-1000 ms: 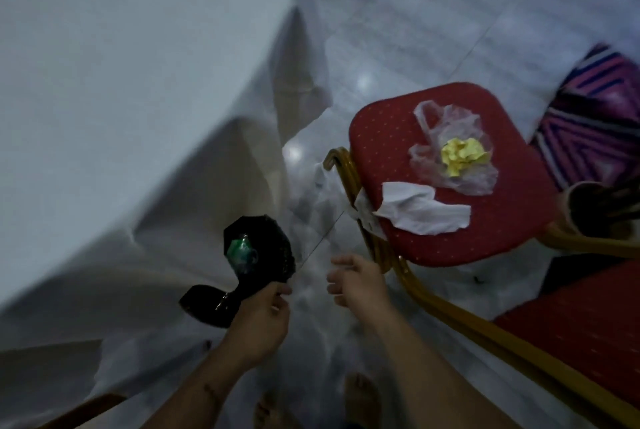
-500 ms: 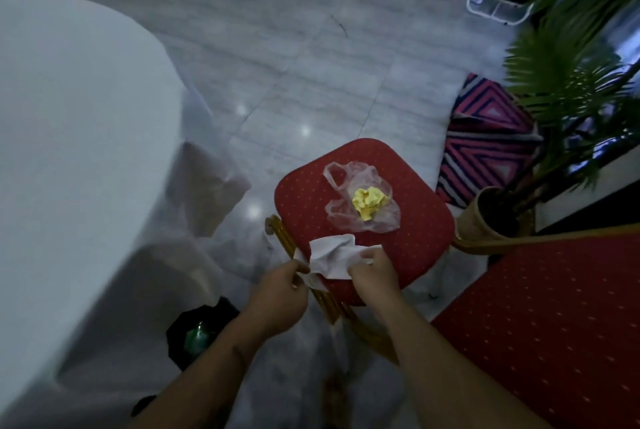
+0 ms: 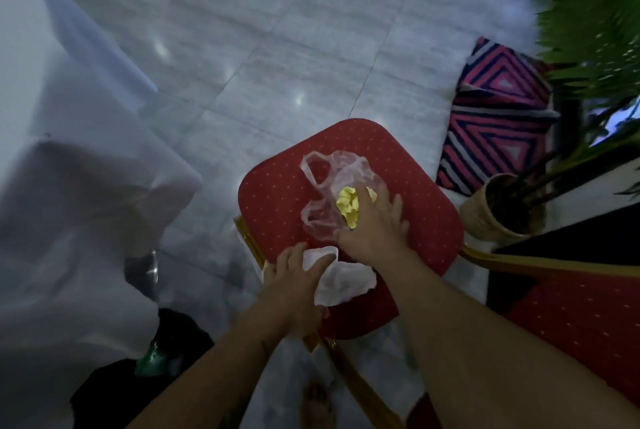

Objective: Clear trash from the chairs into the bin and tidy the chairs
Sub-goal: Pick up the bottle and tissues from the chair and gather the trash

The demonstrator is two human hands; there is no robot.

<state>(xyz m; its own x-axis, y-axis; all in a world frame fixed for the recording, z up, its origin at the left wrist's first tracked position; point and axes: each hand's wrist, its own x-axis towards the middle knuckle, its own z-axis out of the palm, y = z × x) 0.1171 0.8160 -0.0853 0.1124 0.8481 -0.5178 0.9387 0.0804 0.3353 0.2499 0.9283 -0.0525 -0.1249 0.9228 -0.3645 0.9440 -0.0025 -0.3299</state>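
A red padded chair seat (image 3: 277,193) with a gold frame stands in front of me. On it lie a clear plastic bag (image 3: 332,179), a crumpled yellow paper (image 3: 348,205) and a white tissue (image 3: 343,281). My right hand (image 3: 375,226) rests spread over the yellow paper and the bag, fingers apart. My left hand (image 3: 294,281) lies on the near edge of the white tissue, its fingers curled over it. A black bin bag (image 3: 145,380) with a green item inside sits on the floor at lower left.
A table under a white cloth (image 3: 69,158) fills the left side. A second red chair (image 3: 581,317) stands at right, next to a potted palm (image 3: 502,206) and a striped cushion (image 3: 498,116). Grey tiled floor lies beyond. My bare foot (image 3: 317,401) shows below.
My right hand has moved from the white tissue forward onto the yellow paper and bag. My left hand has shifted onto the tissue. Earlier still, the left hand held the black bin bag.
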